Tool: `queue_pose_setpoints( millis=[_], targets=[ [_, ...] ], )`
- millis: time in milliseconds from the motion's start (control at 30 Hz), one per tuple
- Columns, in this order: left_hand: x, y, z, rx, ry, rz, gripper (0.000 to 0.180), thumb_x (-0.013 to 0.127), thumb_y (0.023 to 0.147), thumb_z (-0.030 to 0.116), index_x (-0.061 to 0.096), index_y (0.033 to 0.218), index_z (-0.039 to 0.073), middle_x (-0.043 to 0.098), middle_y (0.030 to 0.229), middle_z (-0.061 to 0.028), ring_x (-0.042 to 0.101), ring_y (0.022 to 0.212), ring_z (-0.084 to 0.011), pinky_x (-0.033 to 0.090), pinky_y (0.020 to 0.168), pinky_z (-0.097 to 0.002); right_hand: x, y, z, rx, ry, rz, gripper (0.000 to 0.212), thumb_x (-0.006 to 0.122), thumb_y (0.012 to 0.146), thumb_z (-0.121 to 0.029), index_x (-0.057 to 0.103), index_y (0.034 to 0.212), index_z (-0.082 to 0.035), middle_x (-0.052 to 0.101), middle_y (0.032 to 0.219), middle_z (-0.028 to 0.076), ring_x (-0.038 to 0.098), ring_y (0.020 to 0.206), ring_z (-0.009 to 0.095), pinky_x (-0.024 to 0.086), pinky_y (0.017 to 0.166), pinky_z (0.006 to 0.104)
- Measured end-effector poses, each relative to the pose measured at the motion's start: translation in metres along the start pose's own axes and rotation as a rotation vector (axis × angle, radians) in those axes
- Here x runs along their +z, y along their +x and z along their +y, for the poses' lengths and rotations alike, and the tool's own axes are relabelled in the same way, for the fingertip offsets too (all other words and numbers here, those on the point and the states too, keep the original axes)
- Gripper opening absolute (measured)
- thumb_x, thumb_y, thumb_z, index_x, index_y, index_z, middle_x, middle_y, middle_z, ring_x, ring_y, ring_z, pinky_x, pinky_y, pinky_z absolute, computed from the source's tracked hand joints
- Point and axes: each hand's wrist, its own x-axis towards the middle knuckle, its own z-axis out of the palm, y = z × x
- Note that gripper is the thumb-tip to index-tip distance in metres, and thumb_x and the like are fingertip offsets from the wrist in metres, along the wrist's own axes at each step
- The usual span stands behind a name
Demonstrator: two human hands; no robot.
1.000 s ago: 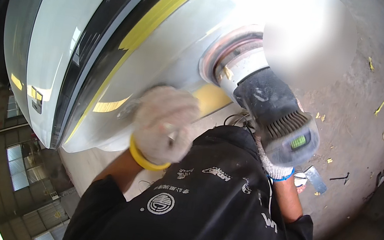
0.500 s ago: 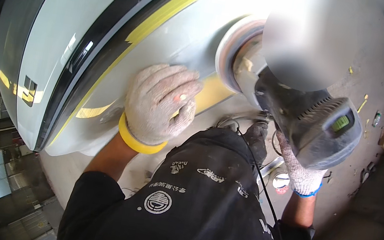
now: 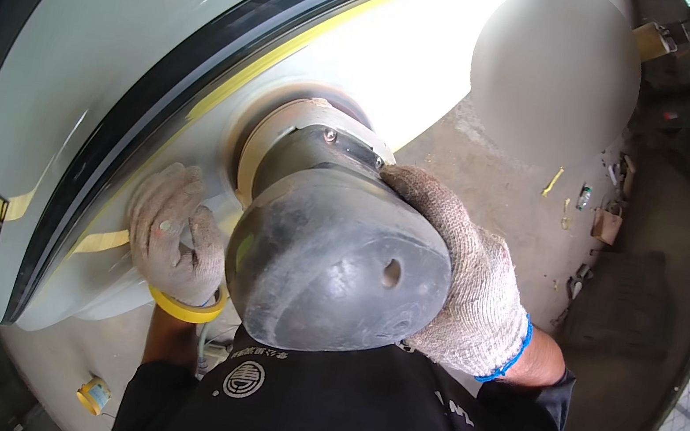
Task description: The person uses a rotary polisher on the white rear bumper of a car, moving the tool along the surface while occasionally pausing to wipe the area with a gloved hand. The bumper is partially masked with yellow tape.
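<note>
My right hand, in a knitted glove with a blue cuff, wraps round the side of a large grey power sander. Its round pad lies against the pale body panel of a vehicle; the contact face is hidden. To the left of the machine, my gloved left hand is close beside the panel, fingers curled in, and nothing shows in them. Whether it touches the panel I cannot tell. A yellow ring like a tape roll sits round that wrist. Yellow masking tape follows the panel's upper edge.
Black trim curves along the vehicle above the tape. A yellow tub stands on the floor at lower left. On the right, a small bottle, a brown box and scraps lie on the floor. Part of the upper right is blurred.
The sander has swung left and nearer, its pad now farther along the panel. My right hand has come up with it. My left hand has shifted left and down.
</note>
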Motion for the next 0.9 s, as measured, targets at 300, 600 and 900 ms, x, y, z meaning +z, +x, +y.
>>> queue_pose_setpoints(
  millis=[300,600,900],
  targets=[
    [0.011,0.002,-0.005,0.017,0.232,0.033,0.016,0.051,0.094,0.008,0.058,0.104,-0.002,0.066,0.107,-0.0183,0.064,0.096,-0.0347,0.051,0.087,-0.0427,-0.053,0.021,0.059,-0.024,0.145,0.146,0.077,0.084,0.068,-0.015,0.044,0.132,-0.002,0.068,0.105,0.017,0.069,0.091,0.027,0.056,0.08,0.0362],
    [-0.005,-0.002,-0.006,0.012,0.53,-0.035,0.031,0.051,0.094,0.021,0.059,0.115,0.0,0.063,0.118,-0.0184,0.062,0.103,-0.0375,0.047,0.09,-0.0474,-0.141,0.065,0.106,0.251,0.112,0.427,0.042,0.08,0.069,-0.01,0.062,0.104,0.003,0.068,0.083,0.009,0.065,0.072,0.016,0.052,0.068,0.0286],
    [-0.003,-0.005,-0.002,-0.049,0.658,-0.039,0.044,0.053,0.091,0.024,0.054,0.128,0.002,0.058,0.128,-0.0199,0.057,0.114,-0.0394,0.043,0.096,-0.0513,-0.161,0.094,0.125,0.271,0.142,0.509,0.015,0.072,0.07,-0.009,0.066,0.081,0.0,0.062,0.066,0.006,0.057,0.059,0.016,0.043,0.059,0.0271]
  ],
)
